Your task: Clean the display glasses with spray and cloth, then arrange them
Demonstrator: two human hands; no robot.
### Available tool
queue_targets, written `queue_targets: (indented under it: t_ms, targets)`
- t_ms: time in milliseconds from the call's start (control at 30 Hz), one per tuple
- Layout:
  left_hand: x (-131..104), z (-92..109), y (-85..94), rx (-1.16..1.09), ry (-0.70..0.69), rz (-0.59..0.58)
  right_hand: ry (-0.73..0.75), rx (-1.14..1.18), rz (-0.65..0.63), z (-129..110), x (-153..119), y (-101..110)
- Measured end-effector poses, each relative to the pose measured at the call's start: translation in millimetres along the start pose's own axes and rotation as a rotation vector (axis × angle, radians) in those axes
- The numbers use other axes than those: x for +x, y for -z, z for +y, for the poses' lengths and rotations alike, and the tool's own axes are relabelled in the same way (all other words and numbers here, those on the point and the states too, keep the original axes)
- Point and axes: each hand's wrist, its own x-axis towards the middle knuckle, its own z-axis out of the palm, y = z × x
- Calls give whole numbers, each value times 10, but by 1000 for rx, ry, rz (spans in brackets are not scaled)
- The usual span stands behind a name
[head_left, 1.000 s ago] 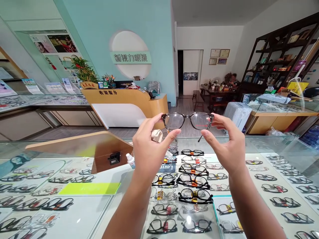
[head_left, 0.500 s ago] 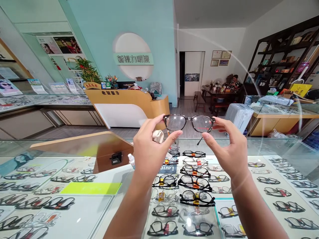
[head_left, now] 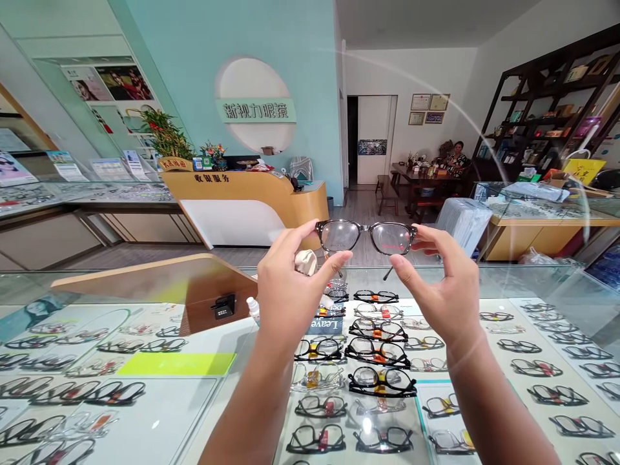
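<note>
A pair of dark-framed eyeglasses [head_left: 366,228] with clear lenses is held up above the glass display case, its front roughly level. My left hand [head_left: 298,278] grips the frame's left end between thumb and fingers, and a pale crumpled cloth [head_left: 306,262] is tucked in that hand. At the right end, my right hand [head_left: 438,278] pinches the frame near the hinge. One temple arm points down beside the right thumb. Beneath the hands lie rows of eyeglasses [head_left: 382,382] in the case.
A wooden-edged panel with a small black device [head_left: 224,307] stands left on the glass case [head_left: 271,449], near a small white bottle [head_left: 252,307]. Beyond are a cashier counter [head_left: 242,187], a plastic-wrapped stack [head_left: 462,226], another display counter [head_left: 547,223] and a seated person [head_left: 456,158] at a table.
The glasses and both hands stay almost in the same place, slightly higher and further left in the picture. The whole view has shifted a little.
</note>
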Motion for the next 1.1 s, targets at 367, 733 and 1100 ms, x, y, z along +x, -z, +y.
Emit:
queue_targets:
  t_ms: [367, 733, 1100]
  targets:
    - [7, -1, -8, -16, -3, 13, -34, 16, -25, -12, -3, -10]
    - [-1, 0, -19, -11, -15, 29, -32, -4, -40, -4, -8, -20]
    - [-5, 13, -12, -14, -11, 37, -35, -13, -55, 1, -15, -43]
